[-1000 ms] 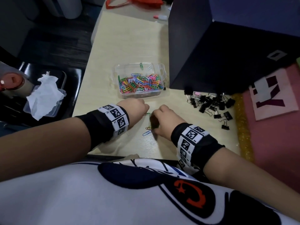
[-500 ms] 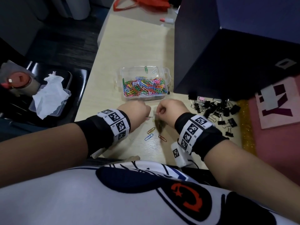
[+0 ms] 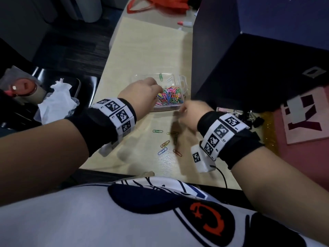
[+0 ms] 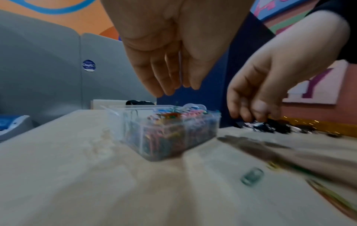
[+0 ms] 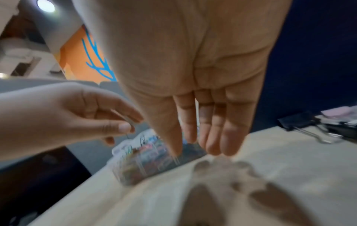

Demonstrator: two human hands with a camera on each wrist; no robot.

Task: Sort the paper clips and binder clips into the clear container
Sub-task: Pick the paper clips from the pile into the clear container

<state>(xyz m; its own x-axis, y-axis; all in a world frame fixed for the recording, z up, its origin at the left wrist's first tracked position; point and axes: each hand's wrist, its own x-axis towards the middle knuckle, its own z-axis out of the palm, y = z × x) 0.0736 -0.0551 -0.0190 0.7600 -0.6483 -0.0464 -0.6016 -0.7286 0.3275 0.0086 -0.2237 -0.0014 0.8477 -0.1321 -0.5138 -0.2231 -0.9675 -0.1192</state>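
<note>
The clear container (image 3: 183,82) holds a heap of coloured paper clips (image 3: 170,97) at mid table; it also shows as the container (image 4: 173,137) and the container (image 5: 144,166). My left hand (image 3: 151,90) hovers over its left part, pinching a thin paper clip (image 5: 128,122) between thumb and finger. My right hand (image 3: 187,111) hangs just off the container's front right corner, fingers fairly straight and pointing down (image 5: 199,146), with nothing seen in them. Several loose paper clips (image 3: 164,144) lie on the table in front of both hands. Black binder clips (image 3: 249,116) are piled to the right.
A tall dark blue box (image 3: 249,68) stands right behind the binder clips and beside the container. A pink sheet (image 3: 302,122) and a gold glitter strip (image 3: 268,132) lie at the right. Off the table's left edge sits a black tray with tissue (image 3: 57,102).
The right hand left the loose clips and met the left hand. The left hand then rose forward over the container with a clip, while the right hand drew off to the right.
</note>
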